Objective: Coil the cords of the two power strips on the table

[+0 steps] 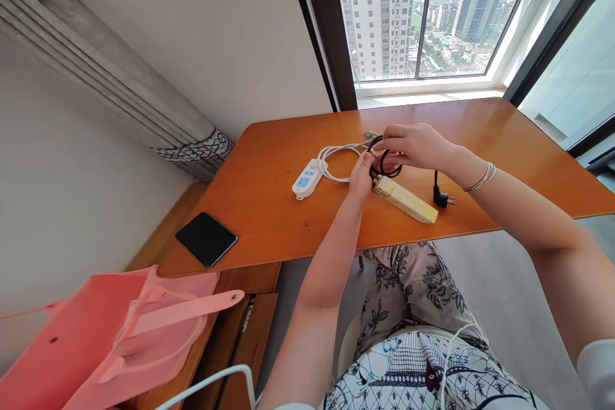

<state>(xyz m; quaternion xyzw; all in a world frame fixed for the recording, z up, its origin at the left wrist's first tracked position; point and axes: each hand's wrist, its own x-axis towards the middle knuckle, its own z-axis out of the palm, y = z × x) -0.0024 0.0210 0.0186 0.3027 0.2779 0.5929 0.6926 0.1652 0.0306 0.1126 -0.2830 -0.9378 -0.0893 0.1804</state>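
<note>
My left hand point(361, 177) and my right hand point(416, 145) both grip a coil of black cable point(384, 164) just above an orange wooden table point(269, 205). The cable belongs to a pale yellow power strip point(406, 199) lying right below the hands. Its black plug point(441, 196) rests on the table to the right. A white power strip with blue sockets point(307, 179) lies to the left, its white cord point(339, 155) looped beside the hands.
A black phone or tablet point(206, 238) lies at the table's near left corner. A pink bag point(110, 333) sits lower left. A window point(423, 19) is behind the table, and folded curtains point(120, 83) hang at the left.
</note>
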